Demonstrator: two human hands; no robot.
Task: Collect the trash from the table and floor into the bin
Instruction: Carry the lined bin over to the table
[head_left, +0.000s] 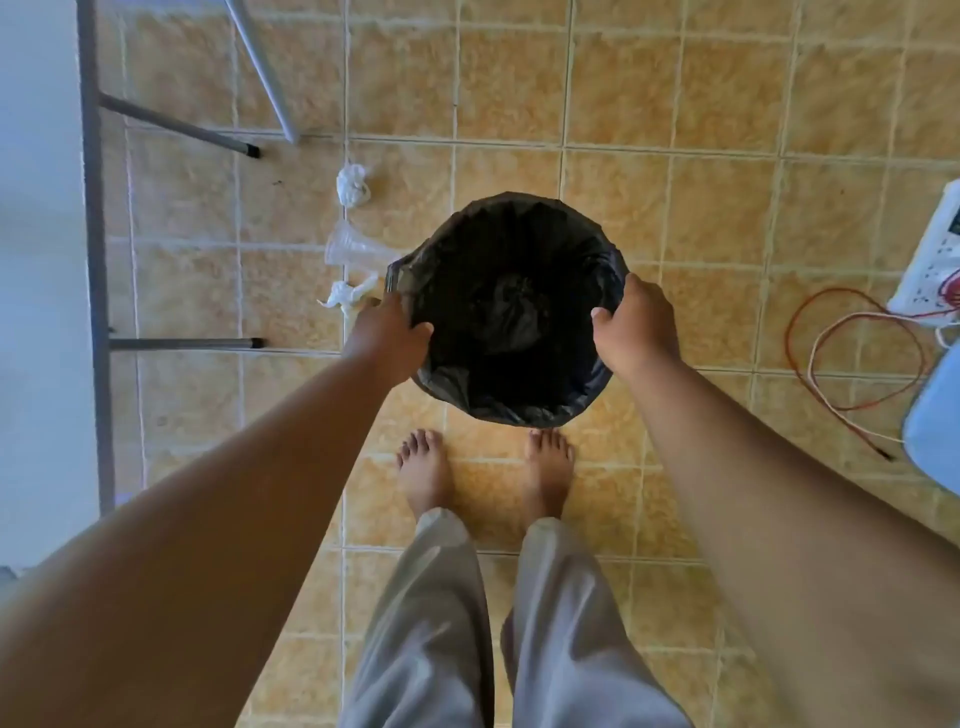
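Left hand (387, 325) and right hand (636, 325) grip round black-bagged bin (509, 410), fingers curled over rim. Bin-positioning step, probably. Just beyond left fingers: crumpled white tissue (348, 296), clear plastic cup (353, 247). Next: release, pinch tissue.

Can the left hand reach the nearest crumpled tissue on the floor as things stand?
Probably yes: the tissue lies right beside the left hand with nothing between, though that hand grips the bin rim.
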